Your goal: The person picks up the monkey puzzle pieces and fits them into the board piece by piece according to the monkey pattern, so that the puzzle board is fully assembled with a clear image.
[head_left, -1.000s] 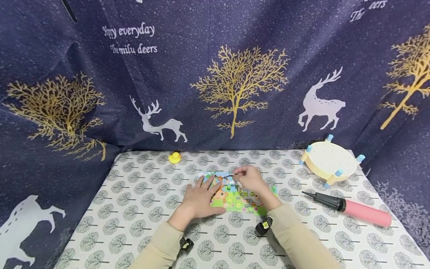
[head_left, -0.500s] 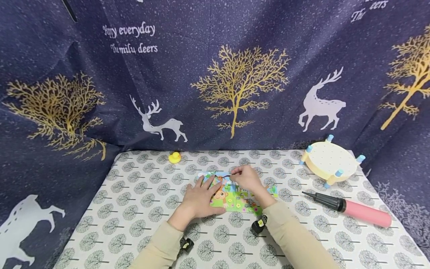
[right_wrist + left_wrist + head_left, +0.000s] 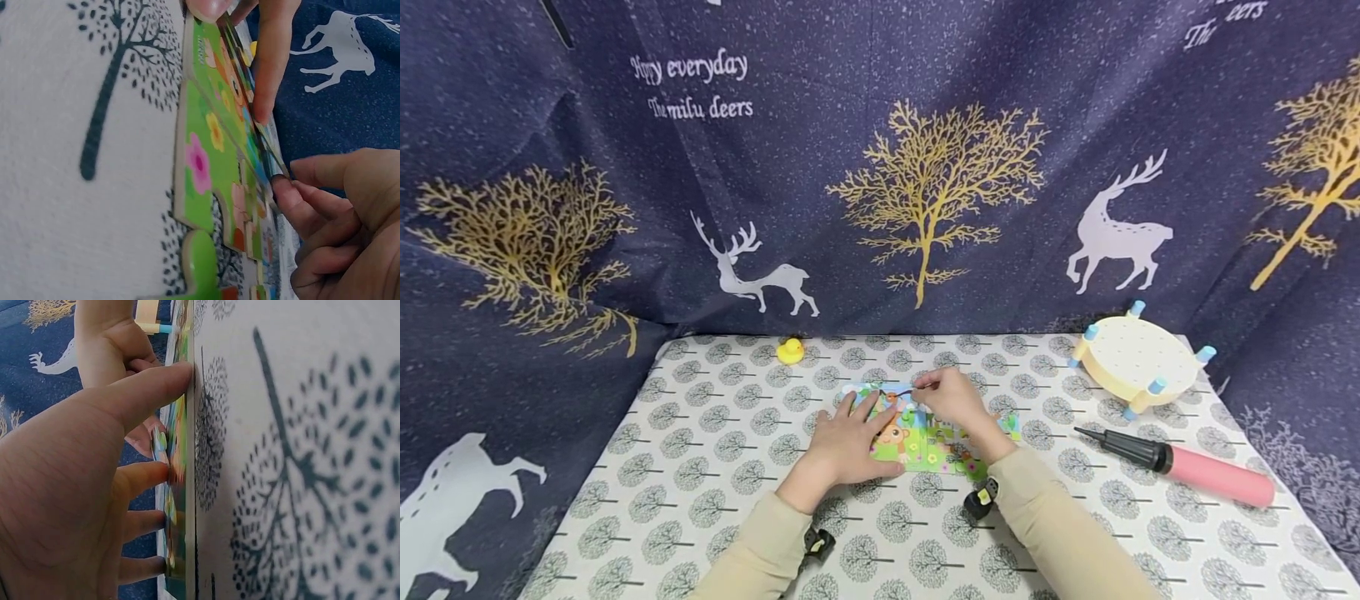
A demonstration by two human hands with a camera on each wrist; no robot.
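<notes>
A colourful jigsaw puzzle (image 3: 934, 458) with a cartoon monkey and flowers lies flat on the cloth. My left hand (image 3: 848, 446) rests on its left part, fingers spread and straight, the thumb at the near edge. At the far edge, my right hand (image 3: 953, 402) pinches a thin puzzle piece (image 3: 272, 150) between thumb and fingers. That piece stands tilted up from the puzzle, edge-on in the right wrist view. Gaps show among the pieces on the right side, where a green puzzle piece (image 3: 203, 262) sits at the near edge. My right hand and forearm hide part of that side.
A yellow rubber duck (image 3: 790, 352) stands at the back left. On the right are a cream round stand (image 3: 1141, 354) with blue-tipped legs and a pink and black hand pump (image 3: 1195, 468). A dark printed curtain (image 3: 880, 250) hangs behind the table.
My right hand has shifted slightly left along the puzzle's far edge with the pinched piece, then held nearly still. My left hand has stayed in place.
</notes>
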